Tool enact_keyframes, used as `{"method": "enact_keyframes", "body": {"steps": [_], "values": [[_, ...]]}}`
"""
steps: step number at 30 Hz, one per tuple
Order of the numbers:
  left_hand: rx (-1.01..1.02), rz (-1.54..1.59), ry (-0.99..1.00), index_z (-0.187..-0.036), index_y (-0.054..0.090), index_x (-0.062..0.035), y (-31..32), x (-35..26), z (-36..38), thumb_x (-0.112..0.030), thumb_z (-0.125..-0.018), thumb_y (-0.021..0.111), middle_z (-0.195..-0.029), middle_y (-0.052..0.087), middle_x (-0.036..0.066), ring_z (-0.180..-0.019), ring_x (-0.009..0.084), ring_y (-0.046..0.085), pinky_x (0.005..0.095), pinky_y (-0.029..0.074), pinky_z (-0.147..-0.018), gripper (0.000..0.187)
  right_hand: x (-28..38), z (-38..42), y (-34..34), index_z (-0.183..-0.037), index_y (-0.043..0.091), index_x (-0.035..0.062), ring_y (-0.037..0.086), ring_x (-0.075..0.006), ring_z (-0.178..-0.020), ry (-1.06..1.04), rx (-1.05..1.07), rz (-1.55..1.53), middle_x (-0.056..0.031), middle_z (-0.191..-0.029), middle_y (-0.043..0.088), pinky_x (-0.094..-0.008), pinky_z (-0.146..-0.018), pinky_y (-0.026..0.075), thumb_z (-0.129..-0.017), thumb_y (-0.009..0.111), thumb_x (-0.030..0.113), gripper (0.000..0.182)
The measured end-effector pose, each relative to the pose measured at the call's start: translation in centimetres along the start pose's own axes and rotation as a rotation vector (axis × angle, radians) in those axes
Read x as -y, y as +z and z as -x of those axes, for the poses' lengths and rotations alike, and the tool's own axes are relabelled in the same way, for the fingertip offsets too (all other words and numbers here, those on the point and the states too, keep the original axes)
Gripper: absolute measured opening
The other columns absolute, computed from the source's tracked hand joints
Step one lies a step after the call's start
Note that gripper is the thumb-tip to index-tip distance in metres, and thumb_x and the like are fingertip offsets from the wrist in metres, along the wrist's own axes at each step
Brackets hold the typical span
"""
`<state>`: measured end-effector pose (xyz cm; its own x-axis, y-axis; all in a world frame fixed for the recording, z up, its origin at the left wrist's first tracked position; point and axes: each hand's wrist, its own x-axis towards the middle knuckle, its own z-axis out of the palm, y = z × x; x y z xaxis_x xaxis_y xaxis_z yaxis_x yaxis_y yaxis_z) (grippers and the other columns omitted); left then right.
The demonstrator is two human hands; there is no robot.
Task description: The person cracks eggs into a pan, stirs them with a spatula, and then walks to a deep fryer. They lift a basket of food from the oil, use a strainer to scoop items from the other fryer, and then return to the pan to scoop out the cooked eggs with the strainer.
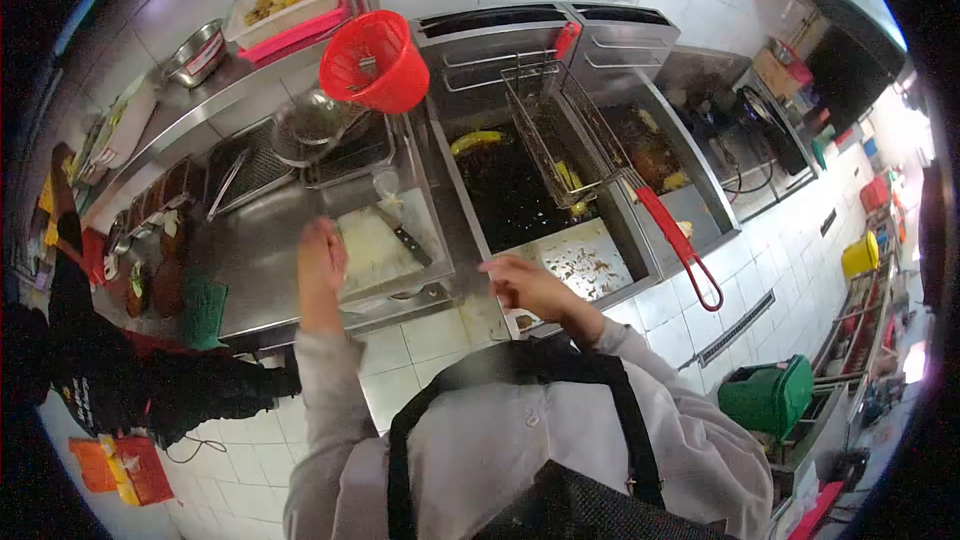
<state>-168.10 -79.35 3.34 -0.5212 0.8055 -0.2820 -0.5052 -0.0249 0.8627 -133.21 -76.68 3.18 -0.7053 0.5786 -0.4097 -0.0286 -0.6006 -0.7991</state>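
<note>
My left hand [322,258] is raised above the steel counter, beside a white cutting board [355,258]. Its fingers are stretched out, slightly blurred, and hold nothing. A knife [403,237] with a dark handle lies on the board. My right hand [535,288] hovers at the front edge of the deep fryer, its fingers loosely bent and apart with nothing between them. A wire fryer basket [565,135] with a red handle [672,235] rests across the fryer [480,185], over dark oil. Yellow food pieces [477,141] float in the oil.
A red plastic basket [374,62] stands at the counter's back, near a strainer [308,127] and tongs [228,184]. A person in dark clothes [150,370] is at the left. A green bin [768,396] stands on the tiled floor at the right.
</note>
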Motion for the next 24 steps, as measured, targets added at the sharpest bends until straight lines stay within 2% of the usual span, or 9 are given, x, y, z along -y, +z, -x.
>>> {"method": "enact_keyframes", "body": {"steps": [4,8,11,13,14,15,17,20,24], "values": [[0.095,0.305,-0.268,-0.092,0.048,-0.0102,0.4,4.9,10.2,-0.023,-0.095,0.045,-0.057,0.038,-0.004,-0.04,0.0056,0.031,0.0208,0.023,-0.033,0.013,0.0,-2.5,4.6,-0.119,0.051,0.0095,0.058,-0.0159,-0.082,0.084,0.025,0.172,-0.0057,-0.093,0.058,-0.032,-0.071,0.049,-0.092,0.052,0.036,0.038],[0.244,0.072,-0.396,-0.113,0.044,-0.0078,4.5,7.6,16.9,-0.016,-0.092,0.047,-0.063,0.044,0.0,-0.039,0.0084,0.035,0.0222,0.027,-0.033,0.022,-1.4,-1.2,7.1,-0.108,0.05,0.0072,0.057,-0.0148,-0.074,0.038,-0.002,0.155,-0.0044,-0.087,0.057,-0.0295,-0.064,0.049,-0.091,0.052,0.043,0.04],[0.473,-0.193,-0.191,-0.113,0.045,-0.0127,6.4,12.3,15.7,-0.02,-0.094,0.043,-0.069,0.047,0.001,-0.044,0.0084,0.039,0.0215,0.027,-0.033,0.02,-1.8,-0.7,5.8,-0.103,0.048,0.0067,0.06,-0.0182,-0.076,-0.138,0.054,0.317,-0.0078,-0.091,0.058,-0.032,-0.065,0.05,-0.092,0.049,0.039,0.034],[0.543,-0.232,-0.187,-0.117,0.043,-0.0149,9.0,13.5,15.1,-0.023,-0.095,0.042,-0.075,0.051,0.002,-0.049,0.0096,0.045,0.0214,0.03,-0.035,0.023,-0.4,-0.7,5.6,-0.114,0.044,0.002,0.064,-0.0247,-0.08,0.115,-0.27,0.101,-0.0164,-0.11,0.056,-0.0405,-0.066,0.054,-0.094,0.046,0.026,0.031],[0.546,-0.181,-0.253,-0.12,0.041,-0.0155,10.2,13.5,14.7,-0.024,-0.095,0.042,-0.078,0.053,0.003,-0.053,0.0108,0.049,0.0216,0.032,-0.036,0.026,-2.5,-2.2,3.4,-0.109,0.045,0.001,0.063,-0.0247,-0.065,-0.035,-0.261,-0.124,-0.0137,-0.091,0.06,-0.037,-0.053,0.053,-0.093,0.048,0.02,0.025],[0.545,-0.18,-0.249,-0.12,0.041,-0.0155,10.9,13.2,14.4,-0.024,-0.095,0.042,-0.078,0.053,0.003,-0.053,0.0108,0.049,0.0216,0.032,-0.036,0.026,-2.8,-3.1,2.3,-0.109,0.045,0.001,0.063,-0.0247,-0.065,-0.036,-0.259,-0.121,-0.0137,-0.091,0.06,-0.037,-0.053,0.053,-0.093,0.048,0.02,0.025],[0.61,-0.533,-0.351,-0.126,0.036,-0.0124,12.0,12.4,14.2,-0.03,-0.095,0.041,-0.086,0.057,0.006,-0.062,0.0133,0.056,0.0248,0.041,-0.043,0.036,-1.7,-4.9,0.0,-0.1,0.049,0.0006,0.058,-0.0202,-0.056,-0.063,-0.414,-0.209,-0.0079,-0.073,0.058,-0.031,-0.045,0.049,-0.092,0.048,0.016,0.018],[0.741,-0.495,-0.454,-0.129,0.034,-0.0129,10.4,13.0,14.6,-0.035,-0.094,0.045,-0.097,0.059,0.008,-0.071,0.0142,0.059,0.0278,0.047,-0.052,0.043,-0.8,-8.3,-5.3,-0.091,0.052,0.0014,0.051,-0.0151,-0.05,-0.026,-0.336,-0.176,-0.0048,-0.067,0.055,-0.0243,-0.041,0.043,-0.093,0.046,0.014,0.014],[0.759,-0.38,-0.517,-0.125,0.037,-0.013,5.2,15.1,15.3,-0.036,-0.093,0.048,-0.102,0.059,0.011,-0.08,0.0173,0.061,0.0312,0.05,-0.061,0.041,1.5,-12.7,-8.0,-0.082,0.054,0.0025,0.05,-0.014,-0.051,0.039,-0.329,-0.369,-0.0044,-0.063,0.052,-0.0265,-0.044,0.043,-0.092,0.044,0.012,0.017]]}}
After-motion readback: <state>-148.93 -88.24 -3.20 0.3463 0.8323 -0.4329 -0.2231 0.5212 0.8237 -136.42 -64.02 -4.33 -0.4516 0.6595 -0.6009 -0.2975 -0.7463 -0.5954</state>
